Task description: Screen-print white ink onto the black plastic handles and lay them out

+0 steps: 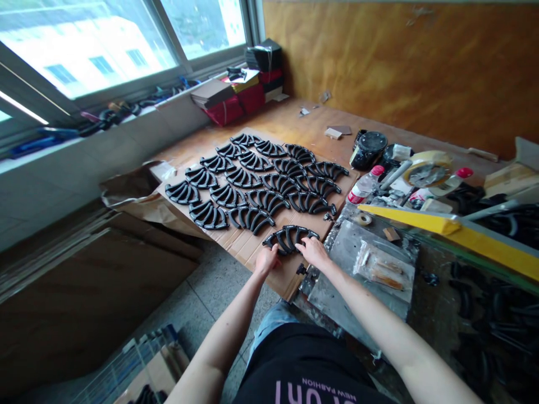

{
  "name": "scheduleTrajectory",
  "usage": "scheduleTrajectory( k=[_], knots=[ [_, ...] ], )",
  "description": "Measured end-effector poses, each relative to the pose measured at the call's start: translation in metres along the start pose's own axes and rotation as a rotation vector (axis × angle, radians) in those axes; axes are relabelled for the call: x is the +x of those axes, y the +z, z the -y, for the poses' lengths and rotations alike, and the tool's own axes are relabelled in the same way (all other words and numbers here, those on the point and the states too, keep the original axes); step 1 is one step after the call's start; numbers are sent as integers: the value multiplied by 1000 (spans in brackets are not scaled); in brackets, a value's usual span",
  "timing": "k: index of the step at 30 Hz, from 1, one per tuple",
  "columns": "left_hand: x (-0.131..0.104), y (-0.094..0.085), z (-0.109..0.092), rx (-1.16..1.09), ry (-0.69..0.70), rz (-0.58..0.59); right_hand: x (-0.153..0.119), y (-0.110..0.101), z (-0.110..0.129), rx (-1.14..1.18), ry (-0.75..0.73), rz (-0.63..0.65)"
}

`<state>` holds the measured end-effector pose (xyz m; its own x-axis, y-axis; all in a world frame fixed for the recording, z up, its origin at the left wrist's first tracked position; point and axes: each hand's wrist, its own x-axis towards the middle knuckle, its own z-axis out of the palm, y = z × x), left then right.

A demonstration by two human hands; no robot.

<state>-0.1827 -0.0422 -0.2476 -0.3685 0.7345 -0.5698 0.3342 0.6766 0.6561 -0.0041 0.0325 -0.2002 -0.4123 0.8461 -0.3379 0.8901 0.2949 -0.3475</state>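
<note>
A fanned row of black curved pieces (289,238), glossy and tube-like, lies at the near end of a flattened cardboard sheet (240,247). My left hand (268,260) is closed on the left end of this row, its thumb on top. At the right end, my right hand (314,251) pinches a piece between thumb and fingers. Farther up the cardboard, several similar fanned rows (252,179) of black pieces lie side by side. The undersides of my fingers are partly hidden.
To the right are a clamp-like black knob (301,270), a metal plate (337,280) with a plastic bag (383,266), a yellow bar (421,219), a red-capped bottle (365,185) and a black tub (369,149). Stacked boxes (236,101) stand by the window.
</note>
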Motion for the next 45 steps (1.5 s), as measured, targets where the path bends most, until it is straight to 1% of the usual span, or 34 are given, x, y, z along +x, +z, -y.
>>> scheduleTrajectory(
  k=[3,5,8,10,13,16,19,21,24,26,27,29,30,31,32,33,35,36,38,39,40,42,43,45],
  knots=[
    [18,14,-25,-37,-2,71,14,-9,-17,-10,43,-11],
    [28,19,-38,-57,7,98,22,-14,-25,-2,82,-16],
    [42,23,-51,-85,31,111,30,-17,-30,29,142,-26],
    [47,24,-55,-105,50,103,32,-17,-30,59,172,-35],
    [49,26,-53,-150,79,65,33,-16,-27,117,220,-57],
    [44,29,-46,-218,115,-32,34,-14,-22,200,237,-77],
    [37,33,-39,-295,158,-149,33,-13,-17,319,204,-70],
    [33,34,-37,-340,183,-184,27,-14,-16,402,166,-66],
    [29,32,-35,-395,204,-161,6,-22,-17,501,117,-81],
    [28,29,-32,-418,210,-125,-16,-33,-23,562,63,-107],
    [28,27,-30,-428,212,-106,-30,-40,-30,586,26,-142],
    [28,23,-23,-478,196,-78,-63,-56,-53,594,-32,-260],
    [27,21,-18,-503,185,-67,-83,-63,-71,570,-28,-328],
    [25,18,-12,-522,173,-62,-104,-70,-93,524,15,-390],
    [21,16,-6,-535,165,-61,-127,-75,-119,461,98,-440],
    [17,14,0,-534,163,-68,-151,-77,-147,384,214,-476],
    [6,10,9,-518,167,-103,-202,-75,-209,192,507,-514],
    [1,9,12,-508,171,-119,-227,-70,-239,102,618,-513],
    [-9,9,14,-491,175,-141,-271,-57,-290,-24,737,-479],
    [-13,10,14,-485,177,-139,-289,-51,-310,-63,739,-441],
    [-17,12,11,-480,182,-128,-304,-45,-326,-84,727,-404],
    [-24,17,2,-472,202,-110,-320,-39,-344,-109,669,-347],
    [-29,21,-4,-475,220,-103,-322,-39,-348,-118,634,-333],
    [-39,28,-21,-486,262,-95,-318,-40,-350,-139,553,-324]
  ],
)
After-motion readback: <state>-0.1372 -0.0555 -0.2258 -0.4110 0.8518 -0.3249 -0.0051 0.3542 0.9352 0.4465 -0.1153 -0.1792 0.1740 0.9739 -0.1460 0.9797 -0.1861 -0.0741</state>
